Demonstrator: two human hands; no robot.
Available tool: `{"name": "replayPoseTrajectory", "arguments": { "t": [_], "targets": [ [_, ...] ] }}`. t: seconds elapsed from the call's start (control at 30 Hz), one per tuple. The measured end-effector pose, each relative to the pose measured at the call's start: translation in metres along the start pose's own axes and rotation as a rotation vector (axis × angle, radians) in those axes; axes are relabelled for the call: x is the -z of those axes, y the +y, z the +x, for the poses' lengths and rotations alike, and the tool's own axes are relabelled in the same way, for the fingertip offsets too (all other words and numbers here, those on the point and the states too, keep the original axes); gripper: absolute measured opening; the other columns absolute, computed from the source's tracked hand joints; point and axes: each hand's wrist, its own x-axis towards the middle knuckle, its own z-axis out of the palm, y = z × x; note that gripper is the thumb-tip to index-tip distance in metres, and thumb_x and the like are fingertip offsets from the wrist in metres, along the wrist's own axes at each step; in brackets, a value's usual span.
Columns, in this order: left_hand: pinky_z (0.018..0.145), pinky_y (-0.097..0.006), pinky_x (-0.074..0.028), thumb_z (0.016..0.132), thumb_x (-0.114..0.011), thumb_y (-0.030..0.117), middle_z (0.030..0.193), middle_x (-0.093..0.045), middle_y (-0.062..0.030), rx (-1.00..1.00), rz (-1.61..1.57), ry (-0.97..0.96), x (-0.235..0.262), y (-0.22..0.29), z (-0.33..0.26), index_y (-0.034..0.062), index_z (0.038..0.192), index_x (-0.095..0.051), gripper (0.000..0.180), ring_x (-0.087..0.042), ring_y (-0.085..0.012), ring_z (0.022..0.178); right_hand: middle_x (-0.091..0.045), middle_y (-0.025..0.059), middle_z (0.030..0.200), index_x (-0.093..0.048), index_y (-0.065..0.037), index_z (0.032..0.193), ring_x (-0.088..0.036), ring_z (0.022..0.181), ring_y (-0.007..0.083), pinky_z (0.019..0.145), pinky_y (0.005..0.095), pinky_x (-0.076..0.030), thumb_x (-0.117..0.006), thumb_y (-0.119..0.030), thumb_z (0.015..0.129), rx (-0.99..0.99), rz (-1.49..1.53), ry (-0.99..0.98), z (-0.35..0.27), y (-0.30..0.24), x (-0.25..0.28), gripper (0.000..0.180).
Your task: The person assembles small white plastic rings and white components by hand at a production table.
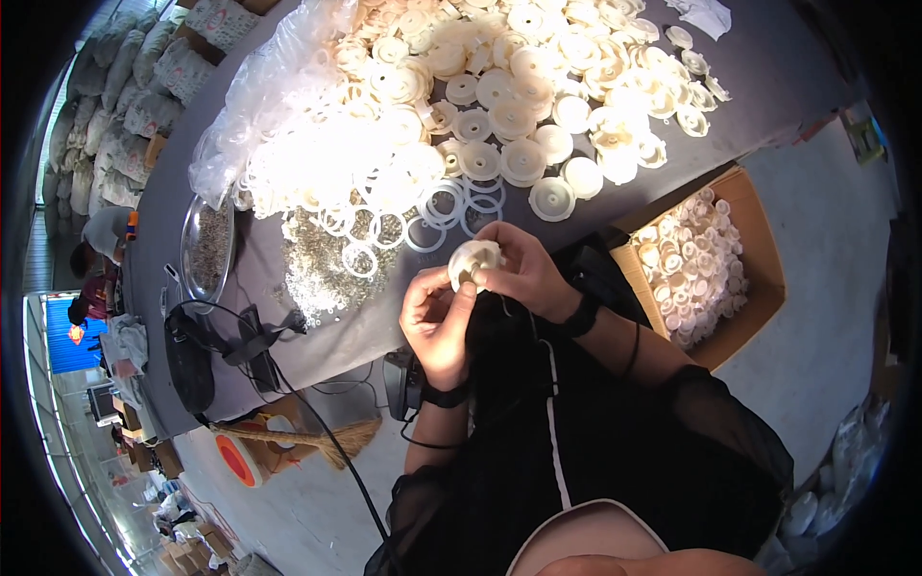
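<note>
A round cream plastic part (469, 261) is held up between both hands at the near edge of the table. My left hand (437, 322) grips its lower left side, the thumb pressed to its face. My right hand (530, 274) has its fingers closed on the upper right side. Just beyond them lie thin translucent rings (424, 233), loosely scattered. A large heap of cream round plastic parts (523, 161) covers the far part of the table. Left of my hands is a spread of tiny shiny pieces (322, 278), too small to name.
An open cardboard box (764, 278) full of small cream parts stands at the right. On the left of the table (259, 336) are a metal tray (230, 254), a clear plastic bag (259, 115) and black cables. A straw broom (351, 440) lies below the table edge.
</note>
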Motion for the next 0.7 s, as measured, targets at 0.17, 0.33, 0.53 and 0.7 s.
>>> {"name": "replayPoseTrajectory", "arguments": {
  "t": [0.17, 0.33, 0.53, 0.7],
  "targets": [
    [0.077, -0.023, -0.045, 0.078, -0.058, -0.009, 0.092, -0.057, -0.0059, -0.035, 0.035, -0.041, 0.001, 0.001, 0.002, -0.003, 0.097, -0.056, 0.02, -0.056, -0.0108, 0.083, -0.055, 0.003, 0.096, -0.047, -0.001, 0.106, -0.053, 0.089, 0.0083, 0.078, 0.0227, -0.043, -0.064, -0.01, 0.079, -0.061, 0.113, -0.022, 0.0, 0.006, 0.003, 0.033],
    [0.078, -0.023, -0.045, 0.079, -0.059, -0.007, 0.096, -0.055, -0.0068, -0.08, 0.144, -0.02, 0.01, -0.014, -0.001, -0.0031, 0.101, -0.056, 0.022, -0.056, -0.0122, 0.087, -0.058, 0.0033, 0.094, -0.051, -0.001, 0.103, -0.055, 0.086, 0.0081, 0.077, 0.0224, -0.044, -0.063, -0.01, 0.08, -0.013, -0.072, 0.094, -0.003, 0.017, 0.005, 0.028],
    [0.078, -0.027, -0.045, 0.079, -0.06, -0.001, 0.092, -0.06, -0.0088, -0.228, 0.649, 0.053, 0.051, -0.012, -0.001, 0.0007, 0.095, -0.061, 0.016, -0.058, -0.0173, 0.085, -0.059, 0.0073, 0.094, -0.05, -0.002, 0.105, -0.058, 0.086, 0.0156, 0.078, 0.029, -0.046, -0.054, -0.013, 0.086, -0.032, 0.369, 0.183, 0.003, -0.003, 0.0, 0.022],
    [0.07, -0.028, -0.046, 0.077, -0.061, -0.001, 0.084, -0.062, -0.0094, -0.099, 0.868, 0.244, 0.101, -0.013, 0.018, 0.0018, 0.083, -0.062, 0.006, -0.058, -0.0182, 0.076, -0.057, 0.0037, 0.085, -0.052, -0.005, 0.102, -0.052, 0.078, 0.0126, 0.076, 0.0293, -0.044, -0.056, -0.018, 0.086, -0.271, 0.912, -0.012, 0.004, 0.007, 0.004, 0.021]
  ]
}}
